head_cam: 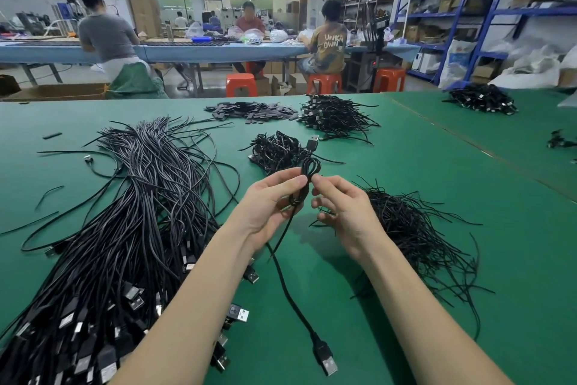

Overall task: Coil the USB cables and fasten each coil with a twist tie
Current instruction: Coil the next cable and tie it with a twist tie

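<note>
Both hands are raised above the green felt-covered table (406, 172), close together at the middle of the view. The left hand (268, 206) holds a thin black USB cable (282, 263) with thumb and curled fingers closed around a small coil (309, 167) that stands up out of the grip. The right hand (343, 210) pinches the same coil from the other side with thumb and forefinger, its other fingers bent loosely. One flat metal plug (313, 142) of the cable points upward above the coil, and the rest of the cable hangs down from the left hand, runs across the table toward the viewer and ends in a second USB plug (327, 359) lying flat on the felt. At the left lies a big bundle of long uncoiled black cables (134, 213), with many plugs at the near end. Just beside the right hand, on the right, is a loose heap of thin black twist ties (415, 228). Behind the hands sits a small pile of coiled cables (278, 150), and farther back a larger pile (334, 114) and a heap of flat dark grey strips (253, 111). In the background several persons sit at a long blue table (199, 52) near orange plastic stools (241, 84).
</note>
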The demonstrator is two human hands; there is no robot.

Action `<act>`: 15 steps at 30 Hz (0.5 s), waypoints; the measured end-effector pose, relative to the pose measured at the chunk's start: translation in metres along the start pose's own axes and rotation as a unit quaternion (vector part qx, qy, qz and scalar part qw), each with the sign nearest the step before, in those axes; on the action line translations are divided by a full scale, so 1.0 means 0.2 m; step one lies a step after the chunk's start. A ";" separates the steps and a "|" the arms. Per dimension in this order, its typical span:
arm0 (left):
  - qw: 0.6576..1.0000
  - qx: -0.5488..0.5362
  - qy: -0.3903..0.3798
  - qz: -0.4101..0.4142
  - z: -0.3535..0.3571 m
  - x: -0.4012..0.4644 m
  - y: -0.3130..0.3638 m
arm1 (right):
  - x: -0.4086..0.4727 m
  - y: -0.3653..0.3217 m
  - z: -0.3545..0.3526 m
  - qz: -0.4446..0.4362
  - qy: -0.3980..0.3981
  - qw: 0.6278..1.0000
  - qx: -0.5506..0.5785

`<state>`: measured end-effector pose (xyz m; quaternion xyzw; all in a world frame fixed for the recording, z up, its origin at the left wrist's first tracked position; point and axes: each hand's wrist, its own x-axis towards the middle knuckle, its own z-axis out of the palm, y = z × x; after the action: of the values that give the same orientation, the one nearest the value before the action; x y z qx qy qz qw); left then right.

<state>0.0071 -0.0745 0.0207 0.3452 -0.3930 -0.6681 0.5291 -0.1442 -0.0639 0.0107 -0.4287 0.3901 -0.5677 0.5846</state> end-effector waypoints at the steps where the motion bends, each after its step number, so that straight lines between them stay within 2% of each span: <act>1: 1.000 0.007 -0.003 0.010 0.01 0.00 -0.01 | 0.00 -0.01 0.01 0.063 -0.009 0.995 0.072; 2: 1.000 0.008 -0.006 0.022 0.02 0.00 -0.02 | 0.00 -0.01 0.02 0.136 -0.022 0.976 0.170; 4: 0.999 -0.007 -0.008 0.040 0.03 0.00 -0.03 | 0.00 -0.02 0.04 0.238 -0.035 0.911 0.334; 5: 0.999 -0.013 0.001 0.041 0.03 0.01 -0.02 | 0.00 -0.02 0.05 0.253 -0.033 0.901 0.351; 6: 0.999 -0.013 0.015 0.037 0.02 0.01 -0.02 | 0.00 -0.02 0.05 0.243 -0.025 0.915 0.321; 8: 0.999 -0.017 0.045 0.024 -0.01 0.02 0.00 | 0.00 0.00 0.06 0.137 0.021 0.980 0.141; 9: 0.998 -0.026 0.054 0.017 -0.02 0.02 0.00 | 0.00 0.01 0.06 0.043 0.054 0.997 0.029; 10: 0.997 -0.034 0.062 0.012 -0.03 0.03 0.01 | 0.00 0.02 0.05 -0.058 0.087 0.991 -0.081; 11: 0.997 -0.040 0.068 0.007 -0.03 0.03 0.00 | 0.00 0.04 0.03 -0.159 0.112 0.962 -0.189; 13: 0.996 -0.046 0.072 0.000 -0.03 0.03 0.00 | 0.00 0.06 -0.01 -0.313 0.118 0.862 -0.380; 15: 0.996 -0.049 0.071 -0.005 -0.03 0.03 -0.01 | -0.01 0.08 -0.02 -0.377 0.117 0.787 -0.475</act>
<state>0.0107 -0.0818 0.0163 0.3677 -0.3197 -0.6629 0.5684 -0.1420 -0.0617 -0.0051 -0.6957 0.4831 -0.5317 -0.0028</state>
